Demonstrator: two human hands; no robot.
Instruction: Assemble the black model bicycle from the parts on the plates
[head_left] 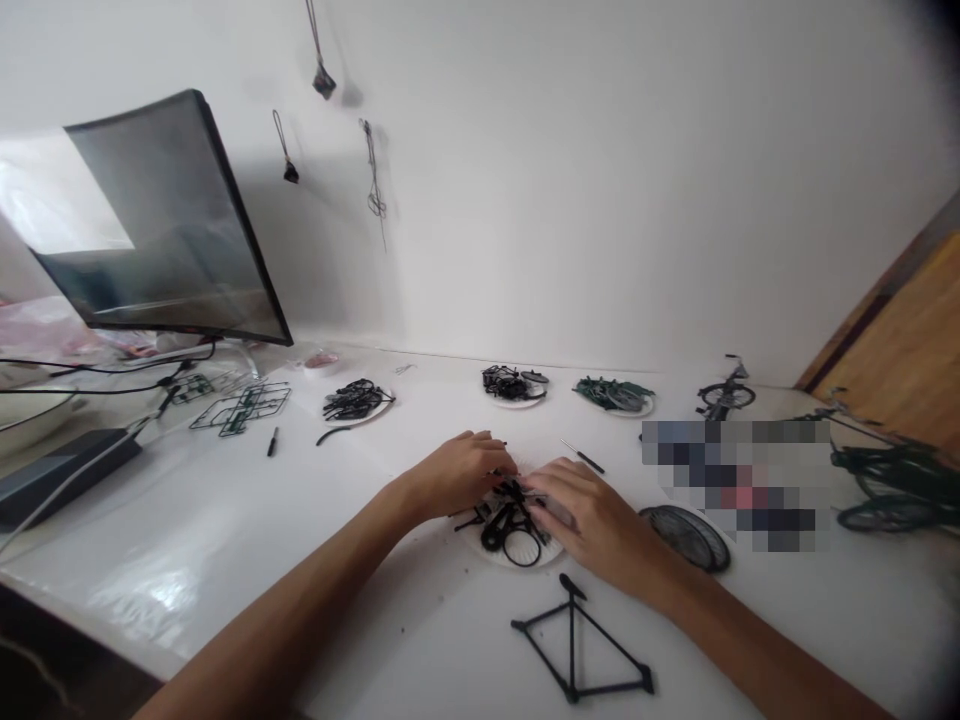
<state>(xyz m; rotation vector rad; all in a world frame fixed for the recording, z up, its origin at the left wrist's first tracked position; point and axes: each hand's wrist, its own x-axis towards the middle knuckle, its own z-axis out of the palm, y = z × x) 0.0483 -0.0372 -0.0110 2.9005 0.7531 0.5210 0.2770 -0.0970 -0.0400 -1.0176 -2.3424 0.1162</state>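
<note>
Both my hands are over a white paper plate heaped with black plastic model bicycle parts, including a ring and a crank-like piece. My left hand reaches in from the left, its fingers bent and closed at the plate's far side; what they pinch is hidden. Opposite it, my right hand has its fingertips curled together among the parts, and I cannot make out what they grip. Nearer to me, a black bicycle frame with a saddle lies flat on the white table.
Three more plates of parts stand along the wall. Two wheels lie right of my hand, near assembled model bicycles. A screwdriver lies behind my hands. Green sprues and a monitor are at left.
</note>
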